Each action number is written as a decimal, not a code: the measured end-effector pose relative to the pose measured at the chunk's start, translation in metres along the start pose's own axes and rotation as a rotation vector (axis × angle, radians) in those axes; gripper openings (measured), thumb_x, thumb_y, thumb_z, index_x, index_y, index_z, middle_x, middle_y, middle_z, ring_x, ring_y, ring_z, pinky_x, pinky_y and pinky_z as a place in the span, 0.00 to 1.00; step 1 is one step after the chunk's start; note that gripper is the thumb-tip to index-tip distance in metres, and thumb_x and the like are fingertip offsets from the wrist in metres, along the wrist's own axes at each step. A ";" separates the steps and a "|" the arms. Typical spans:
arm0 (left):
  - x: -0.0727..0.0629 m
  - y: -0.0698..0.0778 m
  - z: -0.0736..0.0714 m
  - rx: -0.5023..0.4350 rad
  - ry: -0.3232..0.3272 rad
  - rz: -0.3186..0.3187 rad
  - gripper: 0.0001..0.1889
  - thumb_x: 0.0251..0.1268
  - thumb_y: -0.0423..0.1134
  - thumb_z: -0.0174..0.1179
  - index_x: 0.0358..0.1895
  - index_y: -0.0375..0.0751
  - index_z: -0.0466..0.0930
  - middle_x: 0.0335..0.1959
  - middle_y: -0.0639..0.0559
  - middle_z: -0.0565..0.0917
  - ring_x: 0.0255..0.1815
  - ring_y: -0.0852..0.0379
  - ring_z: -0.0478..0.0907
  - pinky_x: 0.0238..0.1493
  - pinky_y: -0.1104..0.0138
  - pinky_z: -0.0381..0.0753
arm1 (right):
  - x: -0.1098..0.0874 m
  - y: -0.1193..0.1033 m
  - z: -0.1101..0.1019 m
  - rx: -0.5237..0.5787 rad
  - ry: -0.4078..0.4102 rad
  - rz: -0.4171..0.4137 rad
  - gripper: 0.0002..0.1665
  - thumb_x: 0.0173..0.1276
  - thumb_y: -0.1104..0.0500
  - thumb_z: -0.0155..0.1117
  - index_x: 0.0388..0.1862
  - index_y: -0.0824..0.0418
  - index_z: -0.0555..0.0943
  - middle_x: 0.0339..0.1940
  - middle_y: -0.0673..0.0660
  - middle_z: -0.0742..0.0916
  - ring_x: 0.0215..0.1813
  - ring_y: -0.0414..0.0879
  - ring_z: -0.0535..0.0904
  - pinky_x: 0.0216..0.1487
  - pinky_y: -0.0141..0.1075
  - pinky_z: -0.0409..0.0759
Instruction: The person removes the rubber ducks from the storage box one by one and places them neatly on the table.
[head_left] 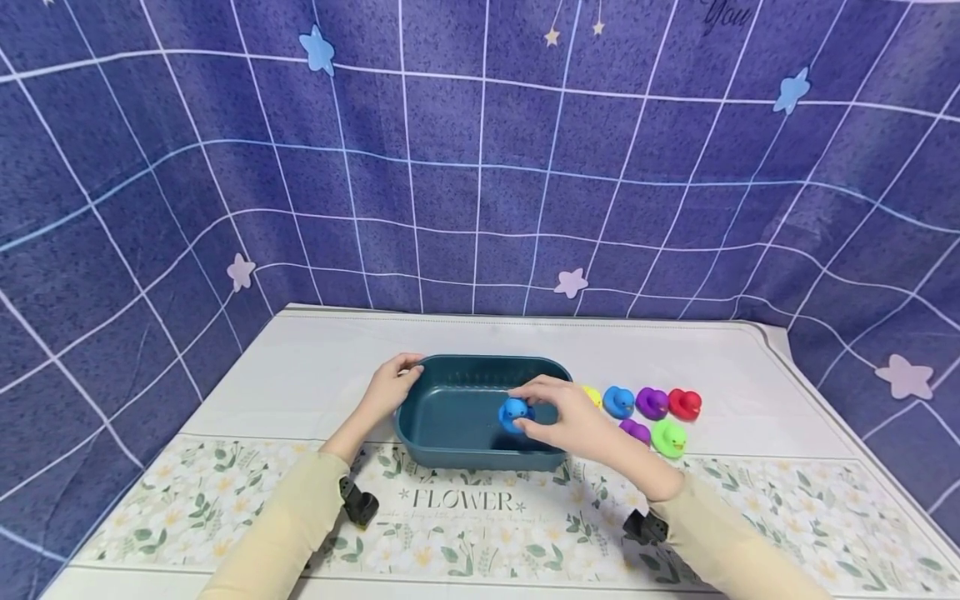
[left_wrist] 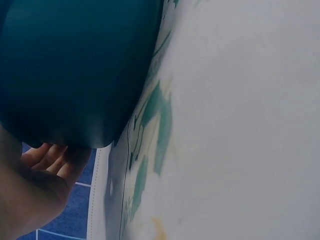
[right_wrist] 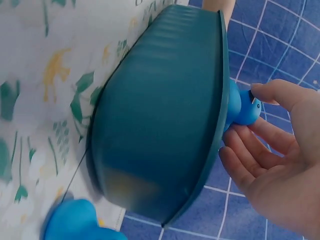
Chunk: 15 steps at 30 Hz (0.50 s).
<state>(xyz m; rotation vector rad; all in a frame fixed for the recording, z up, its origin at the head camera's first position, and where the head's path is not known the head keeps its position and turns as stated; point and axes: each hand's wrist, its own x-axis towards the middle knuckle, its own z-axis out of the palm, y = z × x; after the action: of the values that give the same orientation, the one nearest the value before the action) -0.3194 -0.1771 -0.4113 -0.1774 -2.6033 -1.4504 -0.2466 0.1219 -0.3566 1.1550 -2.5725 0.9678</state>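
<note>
A dark teal plastic basin [head_left: 483,459] stands on the table, its rounded ends to left and right. My left hand [head_left: 388,387] grips its left rim near the far corner; in the left wrist view the fingers [left_wrist: 52,159] show beyond the outer wall. Over the right part of the basin, my right hand [head_left: 576,421] pinches a blue rubber duck [head_left: 514,412] between thumb and fingers. From the right wrist, that duck's head [right_wrist: 248,111] shows at rim height, its lower body hidden behind the basin wall.
Right of the basin sit several rubber ducks: a partly hidden yellow one [head_left: 593,396], a blue one [head_left: 618,402], purple ones [head_left: 652,403], a red one [head_left: 685,404] and a green one [head_left: 669,438]. A flowered cloth [head_left: 465,533] covers the front; a blue curtain [head_left: 480,192] hangs behind.
</note>
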 end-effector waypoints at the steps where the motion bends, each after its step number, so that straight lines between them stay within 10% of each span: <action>1: 0.000 0.000 0.001 -0.002 -0.001 0.004 0.16 0.71 0.35 0.49 0.57 0.31 0.74 0.54 0.34 0.77 0.59 0.41 0.72 0.59 0.52 0.73 | -0.002 0.000 -0.002 -0.001 0.003 0.002 0.21 0.62 0.56 0.66 0.54 0.59 0.79 0.48 0.52 0.83 0.46 0.44 0.80 0.44 0.39 0.82; 15: 0.002 -0.004 -0.001 0.006 -0.021 0.001 0.17 0.72 0.36 0.47 0.58 0.32 0.73 0.56 0.35 0.76 0.60 0.41 0.71 0.60 0.51 0.72 | -0.022 0.011 -0.024 -0.010 0.073 0.049 0.22 0.61 0.56 0.67 0.55 0.59 0.80 0.47 0.49 0.83 0.48 0.43 0.80 0.47 0.44 0.81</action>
<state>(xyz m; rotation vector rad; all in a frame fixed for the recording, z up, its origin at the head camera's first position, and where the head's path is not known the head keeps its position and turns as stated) -0.3221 -0.1796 -0.4138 -0.1946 -2.6231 -1.4481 -0.2418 0.1551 -0.3521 1.0386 -2.5560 0.9877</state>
